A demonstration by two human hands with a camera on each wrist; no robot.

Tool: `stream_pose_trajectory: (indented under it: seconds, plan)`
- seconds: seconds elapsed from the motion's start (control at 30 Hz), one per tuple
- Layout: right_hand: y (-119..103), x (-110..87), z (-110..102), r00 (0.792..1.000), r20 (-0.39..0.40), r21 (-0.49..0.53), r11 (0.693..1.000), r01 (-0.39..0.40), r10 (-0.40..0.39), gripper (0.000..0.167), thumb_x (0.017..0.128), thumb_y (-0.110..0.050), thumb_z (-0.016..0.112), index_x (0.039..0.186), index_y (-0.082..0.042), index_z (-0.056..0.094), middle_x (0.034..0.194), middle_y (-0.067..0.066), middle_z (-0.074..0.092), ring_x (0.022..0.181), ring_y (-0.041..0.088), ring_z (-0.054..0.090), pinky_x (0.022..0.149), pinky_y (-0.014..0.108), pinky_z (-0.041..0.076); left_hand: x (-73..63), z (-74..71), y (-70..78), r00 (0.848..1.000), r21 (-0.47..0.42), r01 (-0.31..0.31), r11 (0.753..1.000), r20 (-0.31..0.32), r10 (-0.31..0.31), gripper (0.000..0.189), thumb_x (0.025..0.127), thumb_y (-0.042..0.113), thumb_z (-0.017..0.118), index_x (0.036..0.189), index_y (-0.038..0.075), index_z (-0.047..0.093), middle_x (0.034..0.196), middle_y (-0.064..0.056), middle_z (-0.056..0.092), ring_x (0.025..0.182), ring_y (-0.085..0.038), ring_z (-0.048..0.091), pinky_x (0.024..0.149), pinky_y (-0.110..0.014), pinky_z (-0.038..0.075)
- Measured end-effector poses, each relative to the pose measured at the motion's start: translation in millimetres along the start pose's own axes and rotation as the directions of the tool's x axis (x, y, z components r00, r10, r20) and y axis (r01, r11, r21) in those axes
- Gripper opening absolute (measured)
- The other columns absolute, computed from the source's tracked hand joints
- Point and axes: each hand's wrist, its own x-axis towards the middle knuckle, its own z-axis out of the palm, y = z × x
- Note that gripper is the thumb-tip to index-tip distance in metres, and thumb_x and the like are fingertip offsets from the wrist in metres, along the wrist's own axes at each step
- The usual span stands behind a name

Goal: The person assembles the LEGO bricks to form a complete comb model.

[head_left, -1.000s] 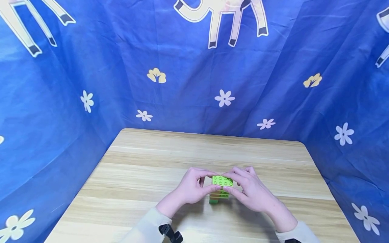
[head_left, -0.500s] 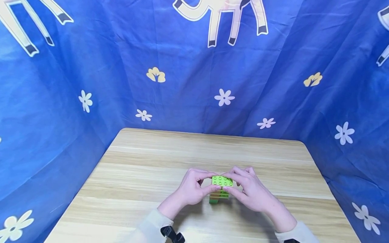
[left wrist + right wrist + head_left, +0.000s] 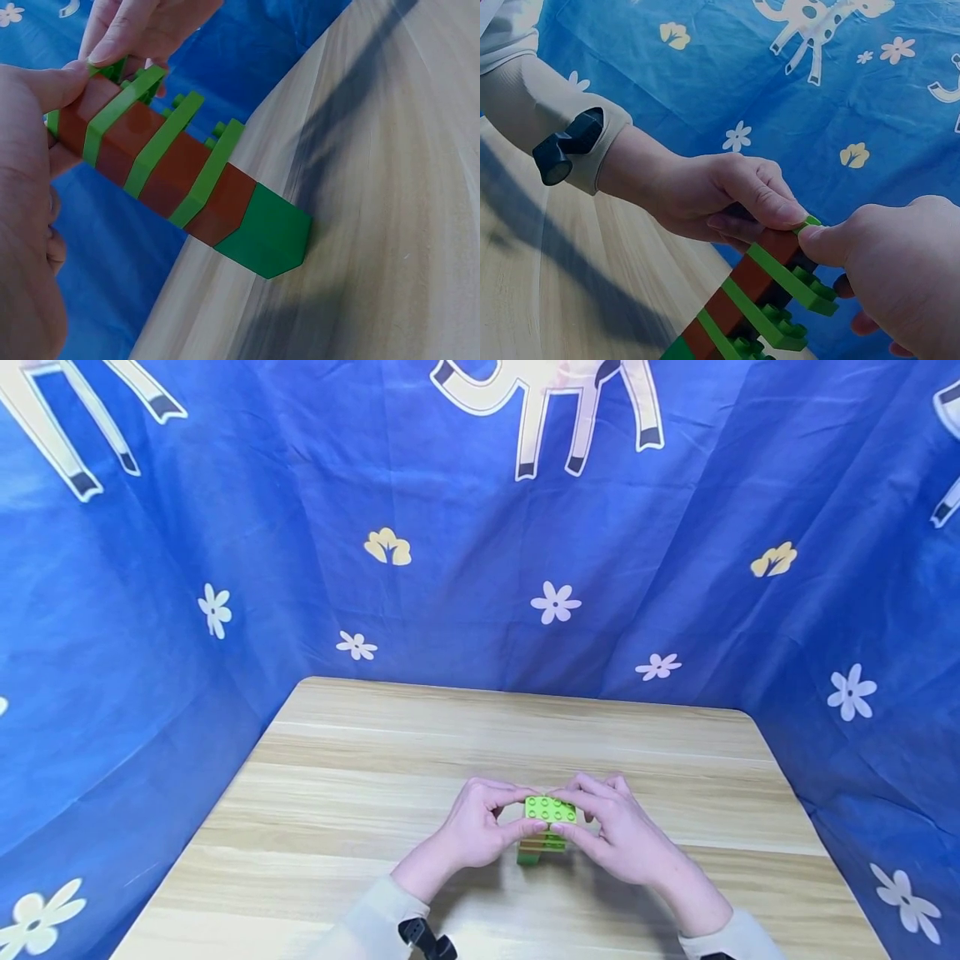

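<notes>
A tower of toy building bricks (image 3: 176,176) stands upright on the table, brown bricks alternating with thin light green plates that jut out to one side. At its foot sits a dark green brick (image 3: 266,232). The top light green plate (image 3: 551,808) shows its studs in the head view. My left hand (image 3: 476,828) pinches this plate's left part between thumb and fingers. From the right, my right hand (image 3: 621,833) pinches the same plate, the two thumbs almost meeting at its near side. The hands hide parts of the plate's edges.
The wooden table (image 3: 337,793) spreads around the tower. Blue cloth (image 3: 465,527) with animal and flower prints hangs behind it and along both sides. A black device (image 3: 566,146) is strapped to the left wrist over a pale sleeve.
</notes>
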Motion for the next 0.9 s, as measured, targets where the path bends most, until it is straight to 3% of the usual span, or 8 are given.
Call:
stream_pose_trajectory:
  seconds: [0.23,0.67,0.9]
  plan:
    - [0.9,-1.6,2.2,1.000,-0.002,-0.009,1.000,-0.011,0.011,0.033,0.103,-0.036,0.070,0.135,-0.026,0.071,0.110,-0.022,0.058,0.078,-0.006,0.048,0.083,0.034,0.030,-1.3,1.3,-0.9,1.000,0.006,0.018,1.000,0.007,-0.018,0.033,0.092,0.031,0.085,0.121,0.014,0.081,0.111,0.007,0.078,0.050,0.005,0.023,0.041,-0.017,0.023]
    - [0.5,-2.8,2.4,1.000,-0.010,-0.021,1.000,-0.012,0.012,0.034,0.103,-0.037,0.071,0.136,-0.028,0.070,0.112,-0.023,0.057,0.080,-0.004,0.049,0.083,0.035,0.030,-0.8,-1.3,1.3,1.000,0.060,-0.010,0.998,0.007,0.010,0.033,0.093,0.034,0.084,0.121,0.015,0.082,0.111,0.007,0.078,0.048,0.008,0.021,0.039,-0.016,0.021]
    - [-0.6,-2.7,2.5,1.000,0.001,-0.029,1.000,0.001,-0.001,0.034,0.105,-0.036,0.068,0.138,-0.025,0.069,0.114,-0.020,0.059,0.084,0.001,0.055,0.085,0.037,0.031,-3.0,-2.5,1.0,1.000,0.068,-0.010,0.998,0.021,0.009,0.034,0.096,0.033,0.081,0.124,0.015,0.080,0.112,0.008,0.078,0.048,0.009,0.030,0.039,-0.014,0.029]
